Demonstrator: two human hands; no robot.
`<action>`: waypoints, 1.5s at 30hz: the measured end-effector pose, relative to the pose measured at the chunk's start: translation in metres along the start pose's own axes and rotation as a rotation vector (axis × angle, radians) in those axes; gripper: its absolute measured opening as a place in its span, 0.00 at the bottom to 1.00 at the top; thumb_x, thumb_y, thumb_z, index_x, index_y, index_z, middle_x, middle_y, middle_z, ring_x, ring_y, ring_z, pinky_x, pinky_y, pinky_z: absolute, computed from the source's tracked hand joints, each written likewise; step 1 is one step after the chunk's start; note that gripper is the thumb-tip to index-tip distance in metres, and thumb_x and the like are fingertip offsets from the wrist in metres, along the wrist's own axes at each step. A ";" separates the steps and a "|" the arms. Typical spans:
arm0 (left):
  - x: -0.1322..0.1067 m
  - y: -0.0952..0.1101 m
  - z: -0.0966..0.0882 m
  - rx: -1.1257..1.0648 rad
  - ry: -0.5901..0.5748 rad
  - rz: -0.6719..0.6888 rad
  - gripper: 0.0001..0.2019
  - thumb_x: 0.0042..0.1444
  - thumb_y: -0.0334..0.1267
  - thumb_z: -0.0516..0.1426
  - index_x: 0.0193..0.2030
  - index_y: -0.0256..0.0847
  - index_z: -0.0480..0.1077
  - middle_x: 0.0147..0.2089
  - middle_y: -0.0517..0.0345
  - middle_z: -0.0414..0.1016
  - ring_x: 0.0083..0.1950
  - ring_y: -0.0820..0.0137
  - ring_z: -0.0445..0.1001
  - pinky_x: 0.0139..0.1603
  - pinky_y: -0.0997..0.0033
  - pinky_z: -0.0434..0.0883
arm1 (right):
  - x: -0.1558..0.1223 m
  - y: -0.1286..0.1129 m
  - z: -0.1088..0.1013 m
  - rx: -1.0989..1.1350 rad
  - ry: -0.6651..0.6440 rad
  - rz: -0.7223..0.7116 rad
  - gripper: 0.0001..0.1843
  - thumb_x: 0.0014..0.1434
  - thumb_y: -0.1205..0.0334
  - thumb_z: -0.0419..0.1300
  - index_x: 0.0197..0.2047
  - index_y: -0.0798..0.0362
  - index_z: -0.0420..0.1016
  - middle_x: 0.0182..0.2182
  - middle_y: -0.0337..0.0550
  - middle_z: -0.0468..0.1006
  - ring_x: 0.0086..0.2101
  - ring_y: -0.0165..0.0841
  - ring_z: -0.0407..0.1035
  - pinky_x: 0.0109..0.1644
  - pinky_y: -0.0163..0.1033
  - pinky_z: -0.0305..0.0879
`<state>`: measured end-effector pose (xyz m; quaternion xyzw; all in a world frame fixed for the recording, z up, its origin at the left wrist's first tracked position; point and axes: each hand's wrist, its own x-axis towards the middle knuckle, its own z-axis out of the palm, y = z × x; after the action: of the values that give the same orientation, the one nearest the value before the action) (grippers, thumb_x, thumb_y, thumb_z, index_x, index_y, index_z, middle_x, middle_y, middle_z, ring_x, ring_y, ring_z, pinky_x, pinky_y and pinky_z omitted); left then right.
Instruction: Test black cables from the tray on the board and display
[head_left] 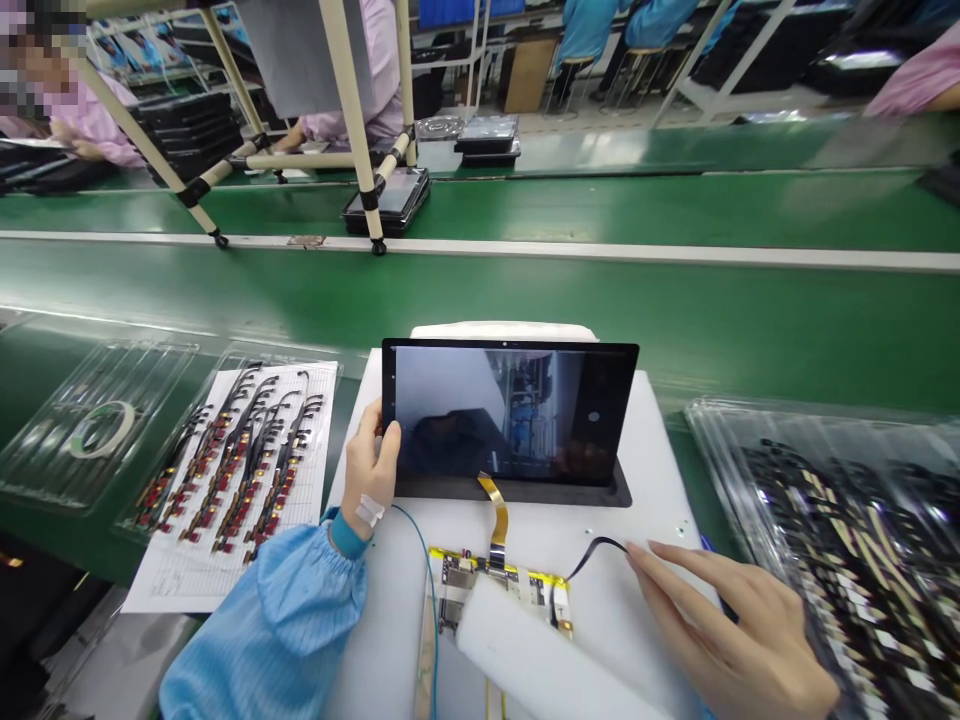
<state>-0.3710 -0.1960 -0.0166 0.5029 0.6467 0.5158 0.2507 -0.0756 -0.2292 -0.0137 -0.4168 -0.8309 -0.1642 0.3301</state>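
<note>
My left hand [373, 467] is closed on the left edge of a tablet screen [510, 415], which is tilted up and lit with a camera picture. From its lower edge a gold flex cable [495, 515] runs down to a circuit board [457, 580] with yellow tape along its top. A white foam block [532, 640] lies across part of this board. My right hand [735, 630] pinches the free end of a thin black cable [596, 548] that comes from the board's right side. Under everything is a white work pad [660, 440]. A teal cord [433, 610] crosses near my left wrist.
On the left, red-and-black cable parts [247, 460] lie on printed paper [319, 400], beside a clear tray with a tape roll [103, 430]. A clear tray [712, 420] of flex parts stands right. Beyond runs a green conveyor [675, 310] with a pipe rack [352, 110]; co-workers sit behind.
</note>
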 end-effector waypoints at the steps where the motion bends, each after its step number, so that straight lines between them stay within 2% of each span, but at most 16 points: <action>1: 0.000 0.000 0.000 -0.001 -0.001 0.002 0.16 0.58 0.40 0.47 0.50 0.37 0.65 0.45 0.52 0.73 0.44 0.64 0.72 0.49 0.64 0.67 | -0.001 0.000 0.000 0.003 -0.001 -0.001 0.32 0.52 0.73 0.62 0.58 0.44 0.63 0.30 0.39 0.76 0.29 0.31 0.69 0.38 0.39 0.62; 6: 0.001 0.003 -0.001 0.008 0.015 0.001 0.16 0.59 0.41 0.45 0.48 0.37 0.67 0.45 0.52 0.73 0.45 0.64 0.72 0.50 0.66 0.65 | 0.000 0.000 0.000 0.014 -0.003 -0.017 0.21 0.53 0.74 0.61 0.50 0.48 0.70 0.31 0.41 0.76 0.30 0.32 0.69 0.37 0.40 0.63; 9: 0.001 0.005 -0.001 0.016 0.027 -0.006 0.16 0.59 0.41 0.45 0.48 0.38 0.67 0.45 0.52 0.73 0.47 0.64 0.71 0.50 0.66 0.65 | 0.001 -0.002 0.001 0.025 0.035 0.022 0.20 0.54 0.73 0.60 0.48 0.46 0.71 0.30 0.40 0.75 0.29 0.32 0.68 0.37 0.40 0.62; 16: 0.002 0.006 -0.001 0.006 0.028 -0.014 0.17 0.59 0.42 0.44 0.48 0.38 0.67 0.45 0.52 0.73 0.49 0.64 0.71 0.51 0.67 0.66 | 0.000 -0.004 0.004 0.024 0.054 0.049 0.23 0.54 0.72 0.60 0.51 0.44 0.70 0.30 0.39 0.75 0.29 0.32 0.69 0.38 0.40 0.63; 24: 0.001 0.006 -0.001 -0.006 0.039 -0.033 0.16 0.59 0.42 0.45 0.46 0.39 0.68 0.44 0.53 0.73 0.51 0.63 0.70 0.51 0.67 0.67 | 0.001 -0.003 0.002 0.011 0.027 -0.004 0.24 0.54 0.73 0.60 0.53 0.46 0.68 0.30 0.40 0.75 0.29 0.32 0.69 0.37 0.40 0.62; 29: 0.002 0.006 -0.001 -0.007 0.033 -0.034 0.16 0.59 0.42 0.44 0.46 0.38 0.68 0.45 0.52 0.73 0.51 0.63 0.70 0.51 0.67 0.66 | 0.001 -0.001 0.003 0.018 0.037 0.009 0.27 0.55 0.72 0.60 0.55 0.42 0.66 0.31 0.38 0.75 0.29 0.31 0.69 0.37 0.39 0.63; 34: 0.001 0.003 0.000 0.009 0.030 -0.031 0.17 0.60 0.42 0.44 0.46 0.38 0.68 0.44 0.51 0.73 0.53 0.61 0.69 0.51 0.66 0.66 | 0.003 -0.002 0.000 0.015 0.017 -0.025 0.31 0.51 0.75 0.62 0.57 0.46 0.65 0.30 0.41 0.76 0.29 0.32 0.69 0.37 0.39 0.62; 37: 0.001 0.002 0.000 0.018 0.031 -0.030 0.17 0.59 0.42 0.44 0.46 0.38 0.68 0.45 0.51 0.73 0.54 0.61 0.68 0.52 0.65 0.66 | 0.004 -0.004 -0.003 0.018 0.049 -0.037 0.32 0.49 0.77 0.63 0.57 0.47 0.65 0.30 0.41 0.75 0.28 0.32 0.69 0.36 0.39 0.62; 40: 0.001 0.003 0.000 0.029 0.043 -0.034 0.17 0.59 0.42 0.44 0.46 0.37 0.68 0.45 0.52 0.73 0.51 0.63 0.70 0.51 0.66 0.66 | 0.005 -0.004 -0.006 0.017 0.075 -0.038 0.25 0.50 0.77 0.62 0.51 0.50 0.69 0.30 0.41 0.75 0.29 0.31 0.68 0.36 0.39 0.62; 43: 0.001 0.004 -0.001 0.033 0.047 -0.046 0.17 0.58 0.42 0.44 0.44 0.37 0.68 0.43 0.52 0.74 0.49 0.63 0.70 0.49 0.67 0.67 | 0.002 0.001 -0.009 -0.020 0.052 -0.125 0.14 0.52 0.76 0.61 0.42 0.54 0.72 0.31 0.43 0.74 0.29 0.30 0.68 0.36 0.38 0.62; 45: 0.001 0.004 0.000 0.033 0.031 -0.051 0.17 0.58 0.42 0.44 0.44 0.37 0.68 0.43 0.52 0.74 0.49 0.63 0.70 0.49 0.68 0.67 | -0.001 0.006 -0.010 -0.039 0.018 -0.192 0.11 0.52 0.75 0.61 0.40 0.56 0.73 0.31 0.44 0.74 0.30 0.30 0.68 0.36 0.39 0.61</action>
<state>-0.3703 -0.1953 -0.0125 0.4823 0.6716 0.5060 0.2456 -0.0664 -0.2320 -0.0067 -0.3399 -0.8607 -0.2149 0.3121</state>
